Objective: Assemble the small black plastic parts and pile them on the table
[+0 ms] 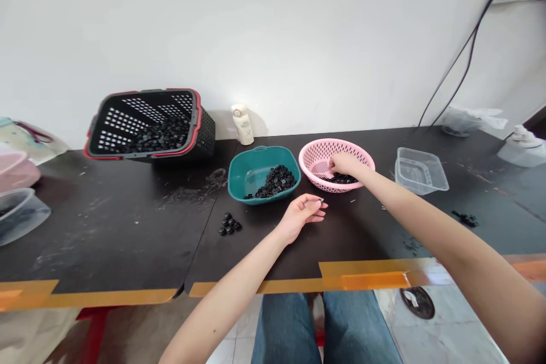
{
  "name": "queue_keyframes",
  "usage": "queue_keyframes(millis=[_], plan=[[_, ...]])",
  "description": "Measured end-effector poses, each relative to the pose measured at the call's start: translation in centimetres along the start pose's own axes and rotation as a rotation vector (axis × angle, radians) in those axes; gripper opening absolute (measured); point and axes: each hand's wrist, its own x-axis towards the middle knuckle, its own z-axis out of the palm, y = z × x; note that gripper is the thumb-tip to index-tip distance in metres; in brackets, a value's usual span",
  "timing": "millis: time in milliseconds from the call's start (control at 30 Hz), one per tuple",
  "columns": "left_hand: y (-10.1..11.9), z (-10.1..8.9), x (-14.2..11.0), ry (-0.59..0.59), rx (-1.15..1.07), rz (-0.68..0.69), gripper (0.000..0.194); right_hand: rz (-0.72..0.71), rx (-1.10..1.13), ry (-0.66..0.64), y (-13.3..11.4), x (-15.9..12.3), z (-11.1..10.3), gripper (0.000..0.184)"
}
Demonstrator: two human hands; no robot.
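Note:
My right hand [346, 165] reaches into the pink perforated basket [318, 153], fingers curled down over the small black parts [341, 179] lying in it. My left hand [303, 213] rests on the black table in front of the teal bowl [245, 173], fingertips pinched on a tiny pale piece. The teal bowl holds a heap of black round parts [275, 180]. A small cluster of black parts [229, 223] lies loose on the table left of my left hand.
A black and red basket [200, 136] with black parts leans at the back left. A white bottle [242, 124] stands by the wall. A clear plastic tub [420, 170] sits right of the pink basket. More containers [19, 213] lie at the far left. Tape [367, 280] lines the table's near edge.

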Motion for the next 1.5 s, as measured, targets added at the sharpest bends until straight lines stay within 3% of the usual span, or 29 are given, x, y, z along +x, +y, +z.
queue_keyframes(millis=[133,233,300,400,567,767,967,1500], plan=[[-0.1,0.2,-0.1,0.051,0.092,0.141,0.035,-0.068,0.157,0.102,-0.8,-2.4,-0.8,0.022],[-0.1,0.3,-0.4,0.180,0.228,0.355,0.032,-0.142,0.696,0.142,-2.1,-6.4,-0.6,0.036],[-0.2,0.4,-0.7,0.275,0.383,0.507,0.028,-0.146,0.996,0.142,-3.3,-9.3,0.4,0.038],[-0.3,0.5,-1.4,0.358,0.607,0.691,0.024,-0.140,1.237,0.110,-5.0,-12.1,2.6,0.037],[-0.2,0.7,-1.9,0.392,0.764,0.849,0.019,-0.095,1.463,0.042,-6.5,-12.5,5.5,0.025],[0.1,0.8,-2.0,0.387,0.843,0.902,0.016,0.015,1.589,0.049,-6.6,-12.4,6.3,0.024],[0.1,1.1,-2.2,0.368,0.849,0.846,0.018,0.072,1.604,0.065,-6.6,-12.4,6.9,0.023],[0.0,1.0,-1.9,0.387,0.825,0.817,0.017,0.089,1.578,0.125,-6.8,-12.1,7.4,0.021]])
